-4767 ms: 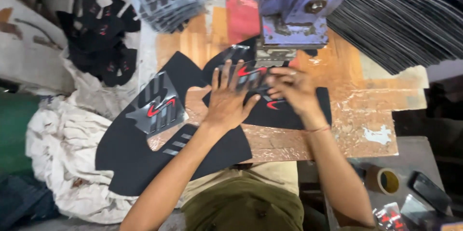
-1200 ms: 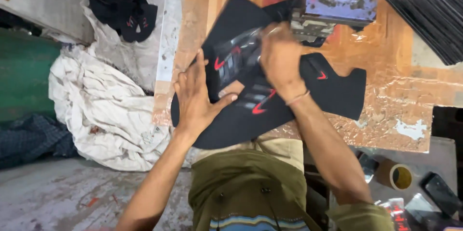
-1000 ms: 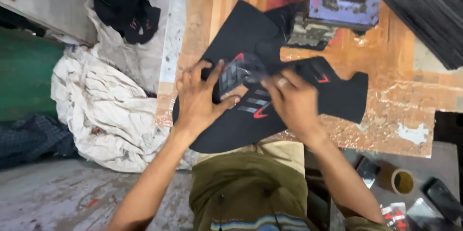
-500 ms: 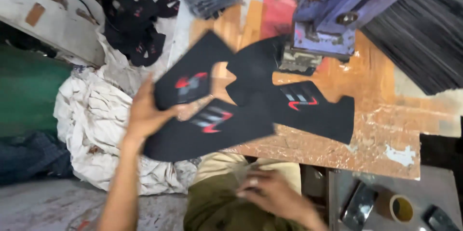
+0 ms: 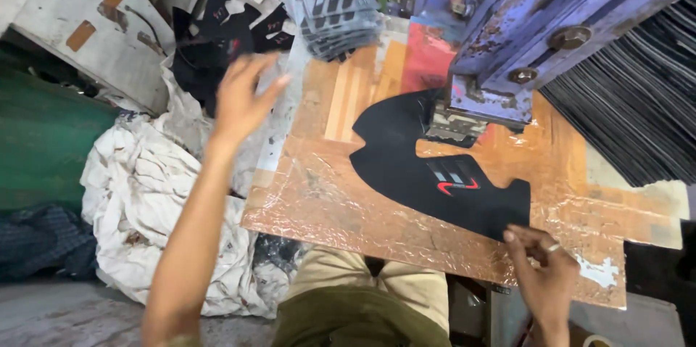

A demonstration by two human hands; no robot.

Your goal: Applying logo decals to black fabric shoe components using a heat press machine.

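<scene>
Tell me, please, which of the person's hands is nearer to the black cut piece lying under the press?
Right. The right hand touches the black cut piece at its near corner; the left hand is raised well off to its left.

The blurred left hand (image 5: 243, 97) hides its fingertips in motion smear. Beyond the right hand's fingers (image 5: 523, 240), the black cut fabric piece (image 5: 413, 162) disappears beneath the blue metal press (image 5: 522, 28), itself cropped by the top edge.

A single head-worn camera looks steeply down from close above the foil-covered work board (image 5: 341, 209), taking in the person's lap below and the blue press (image 5: 522, 35) above
</scene>
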